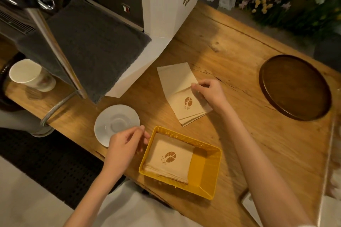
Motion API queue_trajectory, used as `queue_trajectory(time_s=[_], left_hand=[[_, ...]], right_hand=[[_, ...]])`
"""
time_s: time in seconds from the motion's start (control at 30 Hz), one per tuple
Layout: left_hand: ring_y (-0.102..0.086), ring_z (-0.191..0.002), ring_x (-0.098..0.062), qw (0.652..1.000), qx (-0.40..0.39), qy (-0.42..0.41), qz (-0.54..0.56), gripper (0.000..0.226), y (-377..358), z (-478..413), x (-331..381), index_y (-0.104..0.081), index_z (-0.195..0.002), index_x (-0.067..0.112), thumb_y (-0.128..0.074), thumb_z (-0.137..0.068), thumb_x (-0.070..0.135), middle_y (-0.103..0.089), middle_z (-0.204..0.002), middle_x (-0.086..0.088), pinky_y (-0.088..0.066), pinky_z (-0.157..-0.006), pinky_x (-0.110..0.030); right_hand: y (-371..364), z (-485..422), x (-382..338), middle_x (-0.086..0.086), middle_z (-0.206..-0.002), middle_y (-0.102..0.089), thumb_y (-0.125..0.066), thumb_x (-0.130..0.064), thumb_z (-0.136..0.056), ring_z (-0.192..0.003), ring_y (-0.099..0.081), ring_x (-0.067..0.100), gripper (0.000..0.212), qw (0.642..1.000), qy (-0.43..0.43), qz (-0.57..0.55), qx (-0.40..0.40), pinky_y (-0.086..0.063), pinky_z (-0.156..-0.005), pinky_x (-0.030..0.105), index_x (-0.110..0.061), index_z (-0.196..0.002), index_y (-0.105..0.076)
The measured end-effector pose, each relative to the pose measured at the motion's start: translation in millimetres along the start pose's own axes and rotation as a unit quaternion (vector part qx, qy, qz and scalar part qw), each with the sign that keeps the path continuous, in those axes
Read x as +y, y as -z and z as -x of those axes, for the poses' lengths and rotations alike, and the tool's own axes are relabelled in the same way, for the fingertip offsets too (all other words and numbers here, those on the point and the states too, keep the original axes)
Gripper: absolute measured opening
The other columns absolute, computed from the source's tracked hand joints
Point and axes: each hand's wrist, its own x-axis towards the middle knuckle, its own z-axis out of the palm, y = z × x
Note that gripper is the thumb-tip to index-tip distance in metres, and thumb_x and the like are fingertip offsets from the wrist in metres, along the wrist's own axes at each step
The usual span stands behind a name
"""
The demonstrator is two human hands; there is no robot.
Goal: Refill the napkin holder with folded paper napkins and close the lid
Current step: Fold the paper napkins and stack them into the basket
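Note:
A yellow plastic napkin holder (204, 173) sits on the wooden counter near me, with a stack of folded beige napkins (169, 160) in its left half. A second pile of napkins (186, 105) lies on the counter beyond it, its top sheet unfolded away from me. My right hand (208, 94) pinches the right edge of that top napkin with fingers and thumb. Just left of the holder's far left corner, my left hand (127, 142) hovers with its fingers loosely curled, and I see nothing in it. No lid is visible.
A white saucer (114, 123) lies left of the holder, partly under my left hand. A dark round wooden tray (295, 86) sits at the right. An espresso machine (166, 5) with a grey cloth (96, 46) stands behind; a paper cup (31, 75) is far left.

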Motion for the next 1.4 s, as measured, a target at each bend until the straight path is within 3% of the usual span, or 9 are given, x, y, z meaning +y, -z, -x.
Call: queue_trajectory(time_s=[0.13, 0.23, 0.4, 0.67, 0.83, 1.03, 1.17, 1.33, 1.4], left_hand=[[-0.064, -0.066, -0.031, 1.000, -0.012, -0.009, 0.000, 0.034, 3, 0, 4, -0.073, -0.073, 0.019, -0.050, -0.098, 0.024, -0.070, -0.069, -0.007, -0.054, -0.068, -0.045], [-0.066, -0.069, -0.029, 1.000, -0.020, -0.011, -0.001, 0.033, 4, 2, 7, -0.073, -0.075, 0.022, -0.049, -0.098, 0.025, -0.070, -0.070, -0.005, -0.055, -0.068, -0.042], [-0.062, -0.061, -0.021, 0.999, -0.021, -0.037, 0.003, 0.033, 8, 6, 9, -0.073, -0.076, 0.016, -0.049, -0.098, 0.023, -0.069, -0.069, -0.007, -0.051, -0.058, -0.027], [-0.060, -0.061, -0.012, 0.997, -0.045, -0.062, -0.001, 0.032, 14, 14, 13, -0.072, -0.076, 0.015, -0.049, -0.098, 0.021, -0.067, -0.068, -0.006, -0.048, -0.057, -0.020], [-0.061, -0.063, -0.010, 0.990, -0.091, -0.105, -0.040, 0.030, 20, 19, 12, -0.072, -0.081, 0.018, -0.048, -0.094, 0.031, -0.067, -0.070, -0.002, -0.048, -0.059, -0.018], [-0.060, -0.064, -0.007, 0.986, -0.112, -0.117, -0.041, 0.028, 28, 23, 9, -0.072, -0.083, 0.019, -0.048, -0.095, 0.028, -0.067, -0.070, 0.004, -0.045, -0.058, -0.015], [-0.061, -0.067, -0.011, 0.981, -0.128, -0.137, -0.052, 0.027, 35, 22, 11, -0.071, -0.086, 0.022, -0.047, -0.096, 0.029, -0.067, -0.074, 0.004, -0.045, -0.058, -0.017], [-0.063, -0.081, -0.006, 0.972, -0.138, -0.176, -0.065, 0.024, 45, 19, 17, -0.068, -0.105, 0.032, -0.047, -0.093, 0.035, -0.069, -0.086, 0.013, -0.047, -0.063, -0.014], [-0.062, -0.093, 0.000, 0.970, -0.146, -0.182, -0.068, 0.031, 48, 18, 21, -0.059, -0.118, 0.038, -0.049, -0.088, 0.042, -0.068, -0.100, 0.017, -0.052, -0.070, -0.015]], right_hand=[[15, 34, -3, 0.002, -0.074, -0.070, -0.065, -0.019, -0.091, -0.059, -0.063, 0.009, 0.013, 0.995, 0.022, -0.093, 0.007, -0.052, -0.054, 0.018, -0.009, -0.099, -0.070], [22, 63, -3, 0.003, -0.087, -0.074, -0.065, -0.015, -0.089, -0.073, -0.071, 0.008, 0.026, 0.991, 0.030, -0.130, 0.034, -0.058, -0.064, 0.020, -0.013, -0.115, -0.063], [30, 111, -2, 0.007, -0.092, -0.075, -0.069, -0.010, -0.087, -0.081, -0.073, 0.014, 0.046, 0.981, 0.050, -0.184, 0.039, -0.057, -0.066, 0.021, -0.020, -0.128, -0.052], [31, 158, -4, -0.004, -0.088, -0.075, -0.072, -0.021, -0.081, -0.048, -0.060, 0.004, 0.028, 0.994, 0.072, -0.067, 0.055, -0.047, -0.044, 0.015, -0.020, -0.109, -0.068], [26, 183, -17, -0.009, -0.084, -0.074, -0.073, -0.020, -0.082, -0.050, -0.062, 0.002, 0.017, 0.987, 0.113, -0.012, 0.117, -0.049, -0.045, 0.014, -0.020, -0.100, -0.072], [18, 211, -30, -0.014, -0.085, -0.072, -0.072, -0.030, -0.083, -0.050, -0.064, 0.008, 0.012, 0.970, 0.143, 0.030, 0.193, -0.053, -0.053, 0.018, -0.026, -0.093, -0.073], [10, 226, -40, -0.019, -0.088, -0.069, -0.072, -0.030, -0.081, -0.065, -0.063, 0.010, 0.010, 0.961, 0.165, 0.045, 0.220, -0.052, -0.057, 0.018, -0.030, -0.091, -0.073], [-4, 242, -50, -0.011, -0.086, -0.053, -0.073, -0.035, -0.078, -0.071, -0.048, 0.007, 0.011, 0.945, 0.173, 0.057, 0.271, -0.041, -0.059, 0.013, -0.033, -0.088, -0.071], [-8, 247, -53, -0.009, -0.087, -0.053, -0.073, -0.035, -0.077, -0.072, -0.047, 0.007, 0.010, 0.946, 0.171, 0.036, 0.275, -0.040, -0.059, 0.014, -0.035, -0.086, -0.071]])
